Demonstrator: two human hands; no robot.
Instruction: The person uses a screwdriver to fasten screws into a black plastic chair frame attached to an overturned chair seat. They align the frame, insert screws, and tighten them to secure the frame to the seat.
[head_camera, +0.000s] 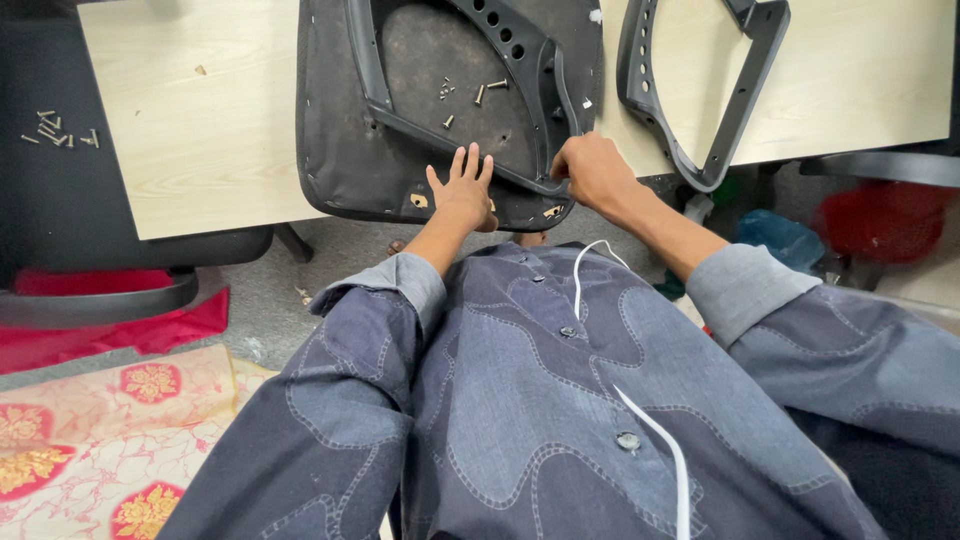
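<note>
Now the left hand (462, 195) lies flat, fingers spread, on the upturned seat (340, 150) at the table (200, 130) edge, grasping nothing. Just beside it, the right hand (592, 172) is clenched on the armrest (470, 95) lying across the seat. Loose screws (470, 92) sit inside; another armrest (700, 90) lies apart.

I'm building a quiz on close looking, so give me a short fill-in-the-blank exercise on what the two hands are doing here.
1. The left hand lies flat, fingers spread, on the upturned black seat base, which rests on a pale ____ table.
2. The right hand grips the lower end of the grey ____ lying on that base.
3. Loose ____ lie on the base.

Missing words: wooden; armrest frame; screws
</note>
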